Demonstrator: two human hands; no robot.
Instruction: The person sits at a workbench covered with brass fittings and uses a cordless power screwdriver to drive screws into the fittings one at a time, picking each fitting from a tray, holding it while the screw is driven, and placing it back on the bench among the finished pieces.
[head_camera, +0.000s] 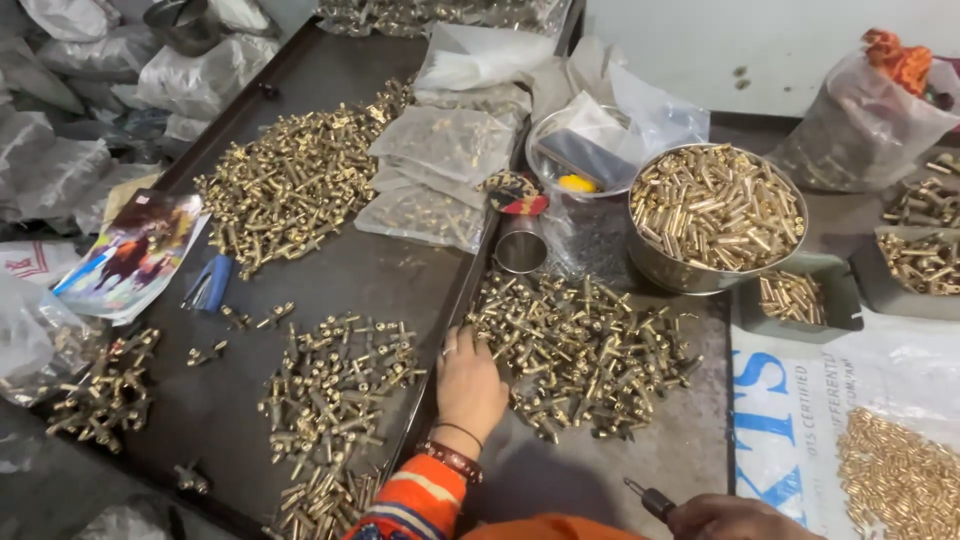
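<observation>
Left hand (470, 385) lay flat, fingers spread, on the brass-fitting pile (580, 350) at frame centre, raking pieces close. Right hand (735, 518), bottom edge, had its grip closed around a small tool (648, 498), kept ready.

golden brass fittings (580, 345), orange striped sleeve (415, 500)

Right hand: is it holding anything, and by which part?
The right hand grips a small dark-handled tool by its handle; the tip points toward the brass parts.
</observation>
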